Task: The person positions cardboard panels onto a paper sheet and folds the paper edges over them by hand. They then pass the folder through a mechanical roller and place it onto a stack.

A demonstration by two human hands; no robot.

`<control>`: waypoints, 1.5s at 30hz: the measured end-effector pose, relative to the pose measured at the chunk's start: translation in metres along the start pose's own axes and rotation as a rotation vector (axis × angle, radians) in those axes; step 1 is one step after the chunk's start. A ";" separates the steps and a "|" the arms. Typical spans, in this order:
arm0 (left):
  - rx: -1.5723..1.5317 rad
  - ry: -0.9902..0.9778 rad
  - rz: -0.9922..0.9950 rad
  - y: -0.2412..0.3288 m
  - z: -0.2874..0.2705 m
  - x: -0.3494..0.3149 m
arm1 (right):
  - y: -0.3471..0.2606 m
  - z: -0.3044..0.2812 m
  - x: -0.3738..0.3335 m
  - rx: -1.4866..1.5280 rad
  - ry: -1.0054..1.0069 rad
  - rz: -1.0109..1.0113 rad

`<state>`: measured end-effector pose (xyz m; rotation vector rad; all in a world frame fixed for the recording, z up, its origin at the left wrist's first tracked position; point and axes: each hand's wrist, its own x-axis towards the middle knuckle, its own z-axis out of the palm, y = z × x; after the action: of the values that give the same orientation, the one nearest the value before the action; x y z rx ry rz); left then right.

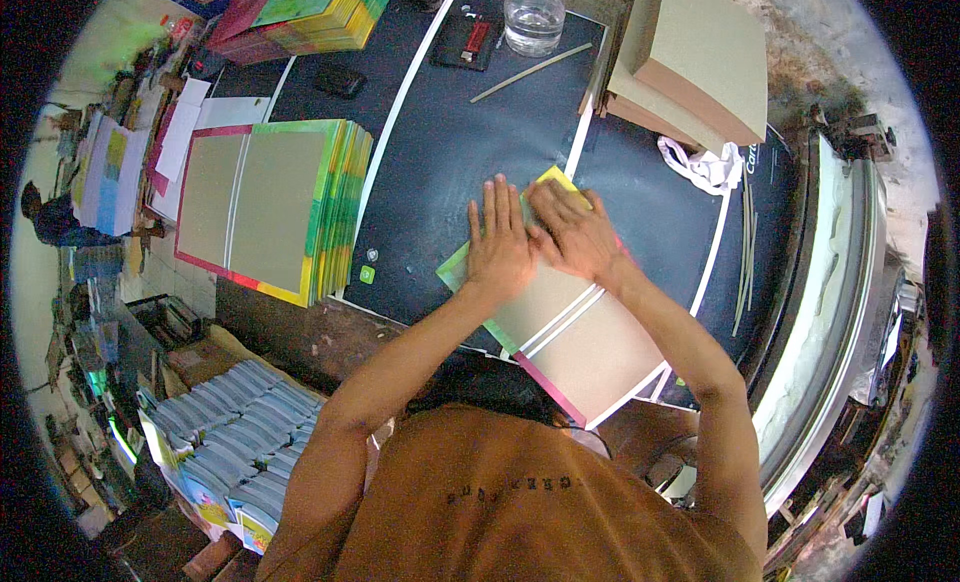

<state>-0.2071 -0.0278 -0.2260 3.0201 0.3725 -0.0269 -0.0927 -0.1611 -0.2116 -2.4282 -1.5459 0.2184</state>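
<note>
A book cover (610, 352) lies slanted on the dark work table in front of me. Its inner side is grey-beige board with white strips across the middle, framed by green, yellow and magenta turned-in edges. My left hand (500, 250) rests flat on its far part, fingers stretched out toward the far edge. Beside it, my right hand (575, 232) presses down near the yellow far edge, its fingers laid flat and the thumb close to the left hand. The hands nearly touch, and they cover some of the board. Neither hand grips anything.
A stack of similar covers (270, 212) stands at left, another colourful stack (320, 17) behind. A glass of water (534, 22), red lighter (476, 42) and thin stick (530, 74) lie far off. Boards (700, 57) and white cloth (700, 167) are right; bundled booklets (230, 422) lower left.
</note>
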 end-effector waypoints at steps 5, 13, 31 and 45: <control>-0.158 -0.030 -0.030 0.006 -0.008 -0.024 | -0.005 0.001 0.004 -0.107 0.151 0.180; -0.232 -0.446 -0.149 -0.019 -0.074 -0.053 | -0.001 0.001 -0.003 -0.096 0.217 0.250; -0.804 0.668 0.059 -0.064 -0.018 -0.005 | -0.128 -0.038 -0.142 0.092 0.193 0.910; -0.322 -0.459 -0.031 -0.028 -0.068 -0.020 | -0.052 0.002 -0.114 -0.026 0.211 0.638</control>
<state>-0.2329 0.0006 -0.1608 2.5849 0.3384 -0.5885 -0.1871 -0.2431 -0.1998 -2.7818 -0.6593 0.0498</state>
